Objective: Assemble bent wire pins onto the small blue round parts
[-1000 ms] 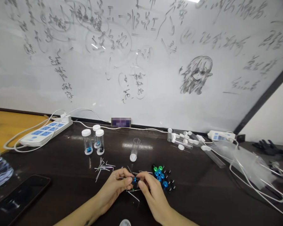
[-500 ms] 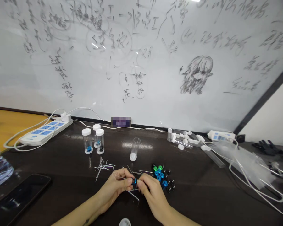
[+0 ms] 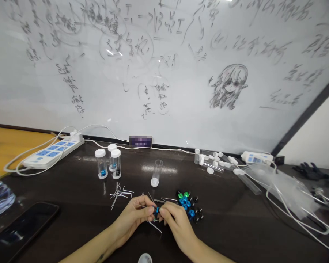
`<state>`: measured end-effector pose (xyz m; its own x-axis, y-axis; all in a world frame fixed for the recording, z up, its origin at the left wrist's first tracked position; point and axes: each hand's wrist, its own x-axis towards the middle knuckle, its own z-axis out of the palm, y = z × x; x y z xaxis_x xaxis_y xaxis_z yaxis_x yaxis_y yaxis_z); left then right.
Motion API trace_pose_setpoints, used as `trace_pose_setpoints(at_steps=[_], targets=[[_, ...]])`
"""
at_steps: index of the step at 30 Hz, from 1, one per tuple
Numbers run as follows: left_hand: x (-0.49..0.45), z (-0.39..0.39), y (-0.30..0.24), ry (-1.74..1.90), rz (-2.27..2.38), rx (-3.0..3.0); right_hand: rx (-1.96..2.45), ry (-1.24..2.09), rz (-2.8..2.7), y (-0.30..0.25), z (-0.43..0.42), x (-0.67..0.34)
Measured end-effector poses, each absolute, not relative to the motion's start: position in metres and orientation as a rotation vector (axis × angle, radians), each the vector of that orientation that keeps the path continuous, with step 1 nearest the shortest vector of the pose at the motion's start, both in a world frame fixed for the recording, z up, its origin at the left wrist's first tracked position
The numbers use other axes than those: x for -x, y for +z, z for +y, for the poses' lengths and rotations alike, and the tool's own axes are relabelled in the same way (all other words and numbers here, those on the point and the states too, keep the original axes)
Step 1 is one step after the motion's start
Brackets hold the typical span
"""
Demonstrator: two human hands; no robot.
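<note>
My left hand (image 3: 133, 217) is closed in a pinch on a small blue ring-like metal part (image 3: 157, 210). A thin metal rod shows at the left fingers; whether they grip it I cannot tell. Close against the blue part's right side, my right hand (image 3: 177, 221) has its thumb and fingers pressed together; what lies between them is hidden. Under and behind the hands lie bent hex keys (image 3: 156, 228). To the right is a cluster of blue and green ring-like parts (image 3: 185, 202) with small black screws (image 3: 199, 212). More hex keys (image 3: 120, 193) lie in a pile left of my hands.
Three capped clear tubes (image 3: 101, 164) stand at the left, and an uncapped-looking tube (image 3: 157, 173) in the middle. Loose tubes and white caps (image 3: 210, 170) lie back right. A phone (image 3: 24, 228), bottle (image 3: 0, 199), power strip (image 3: 55, 151) and plastic bag (image 3: 279, 186) surround the area.
My right fingertips have shifted very slightly at the blue part, which has turned or tilted a little. Everything else on the table stays where it was.
</note>
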<state>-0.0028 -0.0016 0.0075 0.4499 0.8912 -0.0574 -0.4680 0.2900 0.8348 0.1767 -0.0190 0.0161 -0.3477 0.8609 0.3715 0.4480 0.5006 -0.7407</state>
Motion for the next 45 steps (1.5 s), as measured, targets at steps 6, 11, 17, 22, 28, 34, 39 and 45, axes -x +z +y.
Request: trace_pose_setpoints(at_steps=[6, 11, 17, 22, 28, 34, 39, 45], targets=[[0.003, -0.001, 0.008, 1.002, 0.591, -0.834, 1.006, 0.608, -1.943, 0.017, -0.023, -0.176], [0.003, -0.003, 0.011, 0.987, 0.588, -0.839, 1.058, 0.646, -1.993, 0.023, -0.025, -0.176], [0.002, -0.002, 0.009, 1.001, 0.602, -0.839, 1.128, 0.561, -2.061, 0.021, -0.025, -0.176], [0.003, 0.002, 0.005, 1.009, 0.601, -0.837, 1.089, 0.451, -2.056, 0.014, -0.024, -0.177], [0.003, -0.001, 0.008, 1.001, 0.596, -0.853, 1.113, 0.532, -2.054, 0.019, -0.025, -0.177], [0.003, -0.003, 0.008, 0.970, 0.582, -0.871, 1.174, 0.494, -2.100, 0.019, -0.024, -0.177], [0.003, -0.001, 0.006, 0.998, 0.578, -0.859, 1.138, 0.440, -2.044, 0.015, -0.025, -0.177], [0.003, -0.003, 0.007, 0.978, 0.572, -0.855, 1.191, 0.504, -2.048, 0.017, -0.025, -0.178]])
